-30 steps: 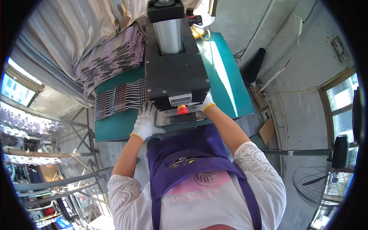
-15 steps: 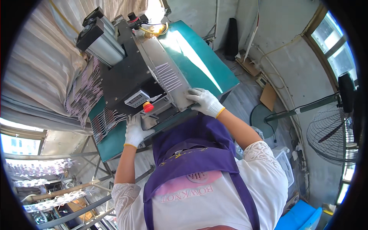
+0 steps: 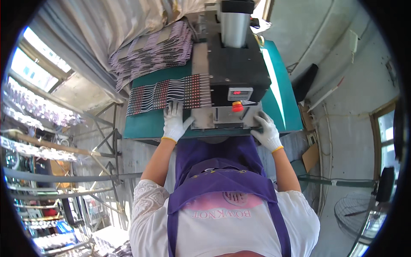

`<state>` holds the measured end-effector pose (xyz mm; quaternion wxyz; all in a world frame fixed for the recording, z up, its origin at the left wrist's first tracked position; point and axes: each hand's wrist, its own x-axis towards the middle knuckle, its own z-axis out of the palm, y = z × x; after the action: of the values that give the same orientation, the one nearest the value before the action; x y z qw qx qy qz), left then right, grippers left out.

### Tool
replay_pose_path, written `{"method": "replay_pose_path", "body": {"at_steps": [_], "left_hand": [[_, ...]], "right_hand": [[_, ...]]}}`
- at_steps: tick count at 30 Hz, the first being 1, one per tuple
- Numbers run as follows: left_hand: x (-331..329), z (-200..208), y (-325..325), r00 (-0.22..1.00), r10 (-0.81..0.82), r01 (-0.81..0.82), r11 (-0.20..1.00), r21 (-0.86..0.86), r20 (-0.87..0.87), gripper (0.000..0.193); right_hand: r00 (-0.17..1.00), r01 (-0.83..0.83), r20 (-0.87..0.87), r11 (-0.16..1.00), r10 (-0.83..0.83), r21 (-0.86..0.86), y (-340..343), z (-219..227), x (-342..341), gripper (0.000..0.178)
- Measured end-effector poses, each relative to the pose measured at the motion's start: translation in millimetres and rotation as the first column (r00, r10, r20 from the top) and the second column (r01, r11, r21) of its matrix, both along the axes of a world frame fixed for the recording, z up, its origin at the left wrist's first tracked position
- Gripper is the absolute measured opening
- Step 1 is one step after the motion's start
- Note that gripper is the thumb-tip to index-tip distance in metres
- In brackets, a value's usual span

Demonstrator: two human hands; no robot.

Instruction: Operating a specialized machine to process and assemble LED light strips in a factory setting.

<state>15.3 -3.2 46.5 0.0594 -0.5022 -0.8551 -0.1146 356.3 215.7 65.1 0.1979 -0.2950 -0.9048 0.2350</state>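
Observation:
My left hand (image 3: 173, 123), in a white glove, lies flat on the green tabletop (image 3: 147, 124) with its thumb spread. Its fingertips touch the near edge of a panel of dark strips (image 3: 160, 94) with reddish squares, joined by white wires. The panel's right end runs up to the press machine (image 3: 237, 73), a black housing with a small red display (image 3: 240, 93) and a red button (image 3: 237, 106). My right hand (image 3: 267, 132), also gloved, rests at the right front edge of the machine's metal base (image 3: 227, 122), fingers extended and holding nothing visible.
Behind the panel lies a heap of similar strips (image 3: 158, 49) against a beige curtain (image 3: 115, 25). Metal shelving (image 3: 60, 154) with strips stands at the left. On the right are a black-bladed wire fan (image 3: 353, 214) and a cardboard piece (image 3: 310, 157) near the wall.
The view has turned toward the left, so the panel and heap show more fully. My left hand now touches the panel's near edge; my right hand has shifted to the base's front corner.

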Motion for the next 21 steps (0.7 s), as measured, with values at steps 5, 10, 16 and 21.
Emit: {"method": "replay_pose_path", "body": {"at_steps": [5,10,16,21], "left_hand": [[-35,-17,-38,0.990,0.136,-0.132,0.987,-0.090,0.044,0.076],[-58,-10,-18,0.947,0.264,-0.288,0.950,0.119,0.182,0.063],[-59,-37,6,0.915,0.365,-0.382,0.921,0.076,0.170,0.070],[-76,-23,-3,0.520,0.362,-0.851,0.144,0.504,0.774,0.065]], "right_hand": [[0.999,0.046,0.009,0.998,-0.047,0.047,0,-2,0,0.055],[0.997,0.047,0.060,0.999,-0.048,0.023,-1,3,-5,0.055],[0.997,0.011,0.081,0.998,-0.016,0.064,-3,7,-11,0.057],[0.995,0.025,0.090,0.998,-0.030,0.063,2,9,-10,0.056]]}}
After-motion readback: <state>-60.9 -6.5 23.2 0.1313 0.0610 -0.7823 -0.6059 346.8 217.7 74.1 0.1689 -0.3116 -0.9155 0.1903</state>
